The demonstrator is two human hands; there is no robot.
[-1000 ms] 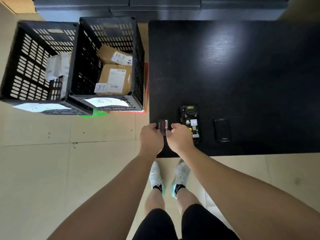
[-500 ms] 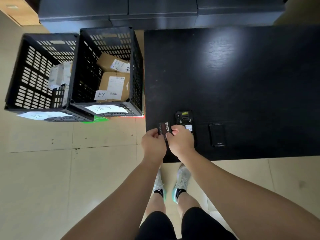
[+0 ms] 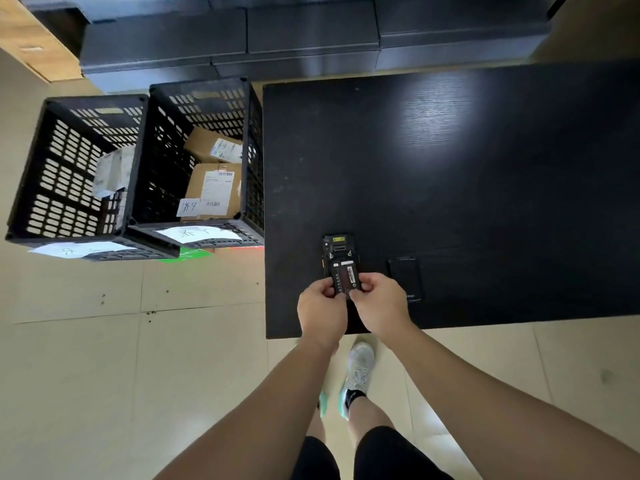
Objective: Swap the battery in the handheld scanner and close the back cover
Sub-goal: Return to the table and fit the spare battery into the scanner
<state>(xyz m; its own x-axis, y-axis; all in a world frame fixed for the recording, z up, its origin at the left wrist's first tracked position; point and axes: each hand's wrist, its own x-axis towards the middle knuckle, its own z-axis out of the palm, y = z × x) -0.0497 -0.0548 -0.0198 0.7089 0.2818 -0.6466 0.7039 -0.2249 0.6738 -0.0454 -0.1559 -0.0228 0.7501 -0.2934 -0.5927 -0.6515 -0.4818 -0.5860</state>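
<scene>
The black handheld scanner [image 3: 338,247] lies face down near the front edge of the black table [image 3: 485,188], its back open. A dark battery [image 3: 346,278] with a red band and white label sits over the scanner's open bay. My left hand [image 3: 320,311] pinches the battery's near left corner. My right hand [image 3: 381,306] grips its near right side. The hands hide the scanner's lower half. The black back cover [image 3: 405,277] lies flat just right of my right hand.
Two black slotted crates [image 3: 138,174] stand on the tiled floor left of the table; the right one holds cardboard parcels [image 3: 214,188]. Dark cabinets [image 3: 311,36] run along the back. The table's front edge lies just below my hands.
Both hands carried the battery rightward from the table's left edge onto the scanner's open back. The camera view tilted, so the table and crates appear lower.
</scene>
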